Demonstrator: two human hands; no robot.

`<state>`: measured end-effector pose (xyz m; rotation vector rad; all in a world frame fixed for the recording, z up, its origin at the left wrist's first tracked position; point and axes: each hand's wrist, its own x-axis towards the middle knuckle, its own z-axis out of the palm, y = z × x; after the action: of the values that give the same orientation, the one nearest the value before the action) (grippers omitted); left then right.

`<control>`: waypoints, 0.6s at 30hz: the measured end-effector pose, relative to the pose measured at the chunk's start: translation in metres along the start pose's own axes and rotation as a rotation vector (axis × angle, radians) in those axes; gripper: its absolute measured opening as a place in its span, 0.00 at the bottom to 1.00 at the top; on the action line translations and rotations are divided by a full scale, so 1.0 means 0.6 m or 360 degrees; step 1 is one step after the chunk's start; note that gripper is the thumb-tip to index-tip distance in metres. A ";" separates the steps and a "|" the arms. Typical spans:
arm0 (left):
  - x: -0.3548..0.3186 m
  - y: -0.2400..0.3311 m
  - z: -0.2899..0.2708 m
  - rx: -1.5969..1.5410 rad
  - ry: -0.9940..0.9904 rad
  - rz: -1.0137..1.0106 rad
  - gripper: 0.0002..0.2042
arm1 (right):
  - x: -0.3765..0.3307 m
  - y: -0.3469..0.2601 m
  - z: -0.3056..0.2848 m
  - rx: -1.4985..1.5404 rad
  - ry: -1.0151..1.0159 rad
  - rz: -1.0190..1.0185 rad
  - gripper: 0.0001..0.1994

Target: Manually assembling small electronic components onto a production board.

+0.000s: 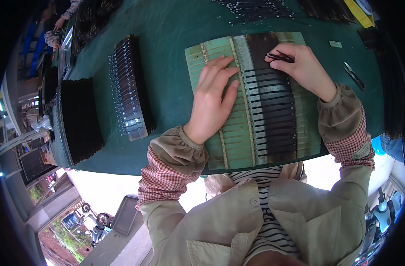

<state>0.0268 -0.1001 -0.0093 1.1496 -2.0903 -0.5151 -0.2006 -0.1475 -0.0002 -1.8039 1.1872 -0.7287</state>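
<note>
A green slotted board (235, 137) lies on the green tabletop in front of me, with a dark strip (280, 119) along its right part. Thin black leads with small pale ends lie side by side across the strip, in a row down to the near edge. My left hand (210, 97) rests on the board's left part, fingers stretched out and holding nothing visible. Over the strip's far end, my right hand (306, 68) pinches a few short black leads (280, 56) between thumb and fingers. Their exact number is hidden.
Left of the board stand a stack of lead-filled strips (129, 88) and a thick dark bundle (80, 119). Loose leads (260, 11) are heaped at the far side. Small snips (354, 76) and a pale tag (335, 44) lie at right. Another person's hand (59, 23) shows far left.
</note>
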 end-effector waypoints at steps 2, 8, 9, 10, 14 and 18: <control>0.001 0.006 0.005 0.0185 -0.0040 0.0120 0.12 | -0.001 -0.002 0.005 -0.0040 0.0034 -0.0037 0.10; 0.001 0.011 0.004 0.0418 -0.0150 0.0205 0.15 | -0.007 0.016 -0.008 -0.0414 0.0179 -0.0279 0.08; 0.000 0.007 0.003 0.0382 -0.0139 0.0203 0.15 | -0.007 0.022 -0.015 -0.0384 0.0206 -0.0341 0.07; -0.002 0.006 0.001 0.0347 -0.0132 0.0191 0.15 | -0.007 0.018 -0.024 -0.0382 0.0204 -0.0346 0.07; 0.022 0.020 -0.008 -0.0468 -0.0020 -0.0313 0.11 | -0.008 -0.023 -0.062 0.0434 -0.0123 0.0524 0.07; 0.042 0.011 0.025 -0.1008 -0.0119 -0.0540 0.08 | -0.002 -0.054 -0.028 0.0482 -0.0298 0.0342 0.08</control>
<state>0.0026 -0.1178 -0.0060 1.0994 -1.5973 -1.2872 -0.2003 -0.1453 0.0365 -1.4353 1.0636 -0.5675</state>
